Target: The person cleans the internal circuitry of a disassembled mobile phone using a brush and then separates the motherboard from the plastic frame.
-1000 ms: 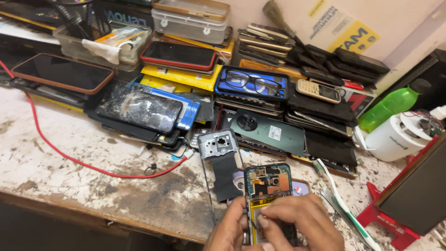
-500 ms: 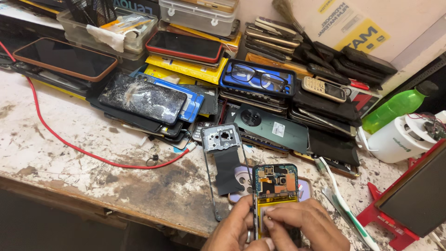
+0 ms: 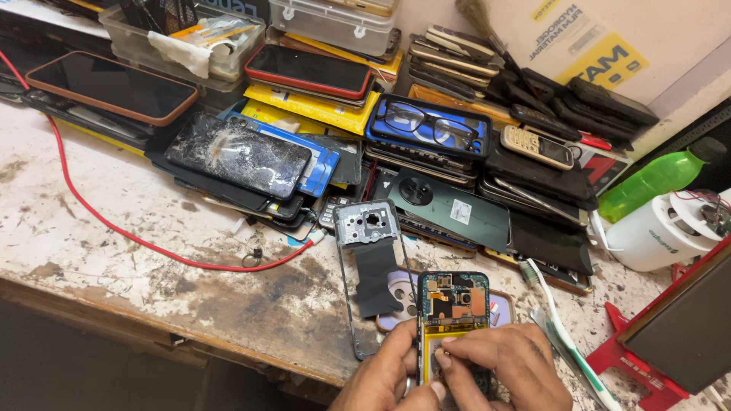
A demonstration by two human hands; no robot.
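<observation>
An opened phone [image 3: 454, 304] with its back cover off shows a circuit board and a yellow battery strip. It lies at the bench's near edge. My left hand [image 3: 387, 377] grips its left side from below. My right hand [image 3: 509, 367] rests on its lower half, with fingertips pinched on the yellow part. Whether a tool is between the fingers cannot be made out. Just left of the phone lies a grey phone frame [image 3: 368, 251] with a black sheet across it. A lilac phone back [image 3: 402, 298] peeks from under the opened phone.
Stacks of phones [image 3: 533, 164], a cracked screen [image 3: 237, 154], spectacles in a blue case [image 3: 430, 125] and clear boxes [image 3: 335, 15] line the back. A red cable [image 3: 137, 236] crosses the worn bench [image 3: 114, 274]. A toothbrush [image 3: 567, 335], green bottle [image 3: 653, 179], white pot [image 3: 659, 232] and red stand [image 3: 647, 365] sit right.
The view has shifted a little, so the bench sits lower in frame. Both hands stay on the opened phone, with the right fingers working slightly lower on the yellow part.
</observation>
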